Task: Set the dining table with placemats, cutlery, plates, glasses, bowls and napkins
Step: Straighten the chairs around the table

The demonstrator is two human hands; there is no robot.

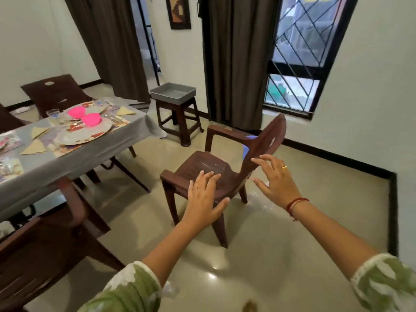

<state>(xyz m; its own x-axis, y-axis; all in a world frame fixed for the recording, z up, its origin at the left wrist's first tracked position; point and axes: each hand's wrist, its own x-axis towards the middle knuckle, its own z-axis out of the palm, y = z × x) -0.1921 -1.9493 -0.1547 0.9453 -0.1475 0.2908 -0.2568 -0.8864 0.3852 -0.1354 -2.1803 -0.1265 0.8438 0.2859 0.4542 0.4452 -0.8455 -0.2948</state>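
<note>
Your table (67, 158) is on the L side, w/ a grey cloth on it. Its long way runs from near-L to far-R, & its short end points at the stool (177, 122) w/ the grey tray (172, 93) on top. On the table there is a big plate (74, 137) on a placemat (65, 150), two pink bowls (76, 111) just past it, a glass (53, 114) beside the bowls, & folded napkins (36, 147) lying flat w/ their tips pointing diff ways. Your L hand (202, 197) is wide open, fingers spread, holding nothing. It is in front of the seat of the brown chair (209, 163); can't tell if it touches. Your R hand (273, 181) is wide open too, fingers spread & a bit bent, holding nothing. It is just beside the chair's back, fingertips near the edge; can't tell if they touch. The chair stands on the floor, seat facing the table, back leaning to the R. The table & all its things are off to the L of both hands, well apart from them.
</note>
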